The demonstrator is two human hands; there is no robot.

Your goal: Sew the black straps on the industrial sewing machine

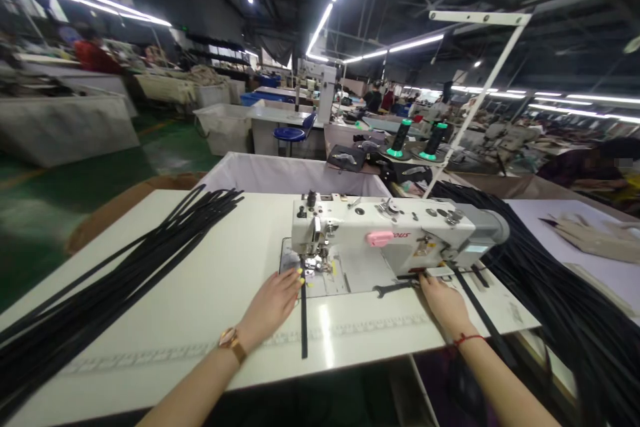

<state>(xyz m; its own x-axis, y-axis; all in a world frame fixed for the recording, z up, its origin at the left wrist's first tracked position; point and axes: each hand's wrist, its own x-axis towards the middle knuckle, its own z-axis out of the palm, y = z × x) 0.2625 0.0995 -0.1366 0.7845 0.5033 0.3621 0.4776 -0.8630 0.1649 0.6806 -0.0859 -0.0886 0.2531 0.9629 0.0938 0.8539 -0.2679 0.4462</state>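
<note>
A white sewing machine (350, 227) stands on the pale worktable, and a narrow black strap (305, 327) runs from under its presser foot toward the front edge. My left hand (273, 297) lies flat to the left of the strap, fingers stretched out, yellow-nailed tips touching it close to the needle area. My right hand (443, 300) reaches to the base of the machine at the right, beside a dark wrench (393, 289). Its fingertips are partly hidden there, so I cannot see whether they grip anything.
Bundles of black straps lie on the table's left (130, 267) and hang at the right (540, 280). Behind the machine stands a white-lined bin (295, 175), with thread cones (400, 139) beyond. A ruler scale (360, 328) runs along the tabletop. Another person sits far right.
</note>
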